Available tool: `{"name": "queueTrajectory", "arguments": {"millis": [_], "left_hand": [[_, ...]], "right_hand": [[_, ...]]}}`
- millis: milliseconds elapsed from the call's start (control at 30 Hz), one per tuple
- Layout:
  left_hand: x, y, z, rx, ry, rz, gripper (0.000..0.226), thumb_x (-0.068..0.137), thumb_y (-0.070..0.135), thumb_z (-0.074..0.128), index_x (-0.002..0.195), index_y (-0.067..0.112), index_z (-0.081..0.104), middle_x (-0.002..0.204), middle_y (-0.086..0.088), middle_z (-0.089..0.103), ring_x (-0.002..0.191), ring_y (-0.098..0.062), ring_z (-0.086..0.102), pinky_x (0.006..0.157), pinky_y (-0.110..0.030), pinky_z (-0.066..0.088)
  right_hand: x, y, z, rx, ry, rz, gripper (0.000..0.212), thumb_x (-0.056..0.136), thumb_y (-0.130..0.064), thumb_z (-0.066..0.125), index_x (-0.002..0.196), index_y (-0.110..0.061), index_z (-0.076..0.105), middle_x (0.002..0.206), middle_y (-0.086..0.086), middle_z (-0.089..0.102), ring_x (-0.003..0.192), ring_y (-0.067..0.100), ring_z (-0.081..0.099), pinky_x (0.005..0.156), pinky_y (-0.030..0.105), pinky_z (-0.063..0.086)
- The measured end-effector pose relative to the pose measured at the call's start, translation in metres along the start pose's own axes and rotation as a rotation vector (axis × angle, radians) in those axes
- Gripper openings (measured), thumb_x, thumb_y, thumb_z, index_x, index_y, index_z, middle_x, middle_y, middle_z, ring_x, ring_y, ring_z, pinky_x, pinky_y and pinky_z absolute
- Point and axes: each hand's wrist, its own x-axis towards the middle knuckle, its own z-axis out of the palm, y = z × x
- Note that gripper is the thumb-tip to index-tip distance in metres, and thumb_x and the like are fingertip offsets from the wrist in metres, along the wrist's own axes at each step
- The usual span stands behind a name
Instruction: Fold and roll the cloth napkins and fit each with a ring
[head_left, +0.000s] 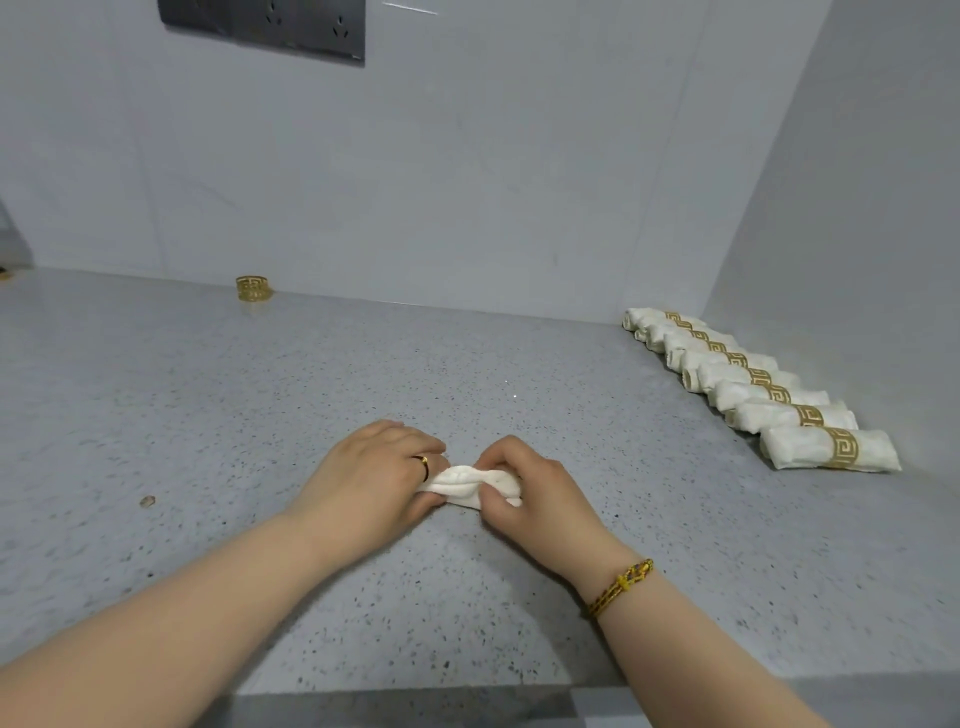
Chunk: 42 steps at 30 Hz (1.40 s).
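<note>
A white cloth napkin, rolled into a short thick bundle, lies on the speckled grey counter in the middle of the view. My left hand grips its left end, fingers curled over the roll. My right hand grips its right end, and most of that end is hidden under the fingers. One loose gold napkin ring stands far back on the left, against the wall.
Several rolled white napkins with gold rings lie in a diagonal row along the right wall. A small dark speck sits on the counter to the left. The counter's front edge runs below my forearms. A socket panel hangs on the back wall.
</note>
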Motion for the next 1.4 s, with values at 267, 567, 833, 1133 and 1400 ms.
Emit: {"name": "queueTrajectory", "arguments": {"millis": [267,567,833,1133,1400], "left_hand": [[0.013,-0.014,-0.018,-0.410,-0.365,-0.342,0.012,0.084,0.038,0.060,0.091,0.028,0.064,0.075,0.016,0.055,0.069,0.001,0.052,0.061,-0.013,0.036],[-0.007,-0.085,-0.035,-0.679,-0.106,-0.696,0.022,0.083,0.026,0.064,0.070,0.009,0.066,0.042,0.009,0.050,0.039,-0.002,0.045,0.041,-0.011,0.031],[-0.044,-0.192,-0.026,-0.991,0.477,-1.106,0.020,0.085,0.024,0.062,0.073,0.007,0.059,0.033,0.004,0.051,0.035,-0.016,0.050,0.032,-0.013,0.035],[-0.053,-0.238,-0.003,-0.977,0.646,-1.164,0.013,0.078,0.033,0.067,0.073,0.021,0.066,0.041,0.008,0.059,0.049,-0.026,0.054,0.057,-0.032,0.045],[-0.050,-0.240,-0.001,-1.046,0.694,-1.240,0.006,0.073,0.037,0.070,0.069,0.032,0.068,0.041,0.004,0.058,0.044,-0.028,0.052,0.053,-0.035,0.043]], "right_hand": [[0.004,-0.004,-0.007,0.251,-0.057,0.100,0.013,0.085,-0.015,0.060,0.096,-0.022,0.063,0.083,-0.021,0.055,0.074,-0.005,0.052,0.068,0.004,0.039],[0.077,-0.029,-0.007,0.419,0.020,0.178,0.017,0.089,-0.013,0.055,0.106,-0.010,0.056,0.093,0.006,0.062,0.068,0.003,0.058,0.067,0.009,0.045],[0.181,-0.021,0.064,-0.073,-0.098,0.162,0.032,0.090,-0.019,0.052,0.122,-0.010,0.052,0.125,0.005,0.052,0.104,0.016,0.050,0.093,0.022,0.036],[0.350,-0.060,0.166,-0.424,-0.253,-0.015,0.043,0.096,-0.016,0.035,0.140,-0.014,0.032,0.146,0.007,0.032,0.133,0.026,0.029,0.108,0.032,0.026],[0.411,-0.086,0.219,-0.487,-0.196,-0.099,0.059,0.087,0.002,0.037,0.142,-0.019,0.025,0.138,0.010,0.039,0.125,0.028,0.036,0.101,0.034,0.033]]}}
